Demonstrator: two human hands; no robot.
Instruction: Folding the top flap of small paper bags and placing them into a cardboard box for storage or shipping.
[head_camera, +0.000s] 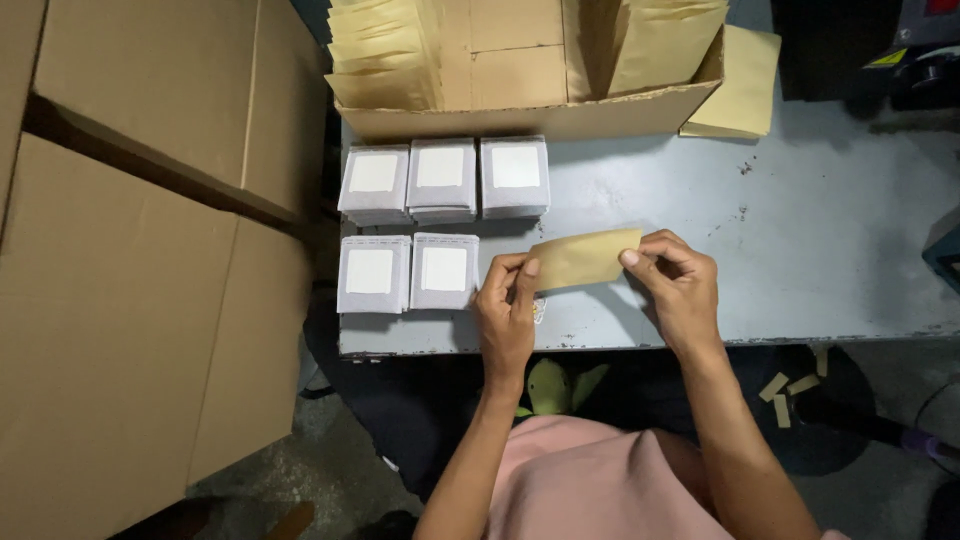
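Observation:
A small tan paper envelope (585, 258) is held flat just above the grey metal table (820, 230). My left hand (507, 310) pinches its left end, and my right hand (678, 285) pinches its right end. Left of my left hand stand stacks of grey packets with white square labels (444, 270), two in the near row and three in the far row (441, 178). A bit of white shows on the table under my left hand.
An open cardboard box (530, 115) holding several tan envelopes sits at the table's far edge. A loose tan sheet (740, 85) lies right of it. Large cardboard boxes (130, 260) fill the left side. Paper scraps (790, 385) lie on the floor.

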